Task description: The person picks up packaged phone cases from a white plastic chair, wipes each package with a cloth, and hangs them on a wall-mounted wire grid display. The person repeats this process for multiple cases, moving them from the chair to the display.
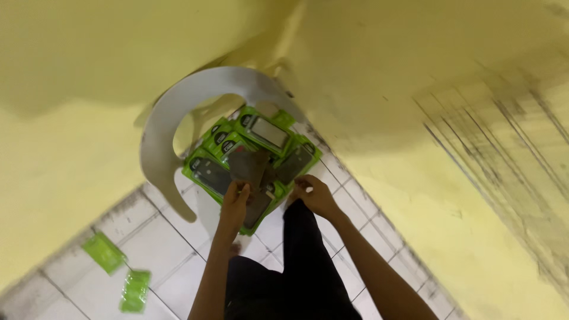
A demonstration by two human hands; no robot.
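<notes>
My left hand (pixel 236 198) grips a dark, flat phone case (pixel 249 166) held over a pile of green packaged phone cases (pixel 261 133). My right hand (pixel 314 194) has its fingers curled near the edge of that pile, beside a dark packaged case (pixel 294 163); whether it holds anything small is unclear. The packages lie on the seat of a white plastic chair (pixel 155 142). My dark trouser leg (pixel 302 249) runs between my forearms.
Two green packages (pixel 104 252) (pixel 135 290) lie on the white tiled floor (pixel 172 255) at lower left. Yellow walls (pixel 415 89) meet in a corner behind the chair. Dark scuff marks streak the wall (pixel 510 136) on the right.
</notes>
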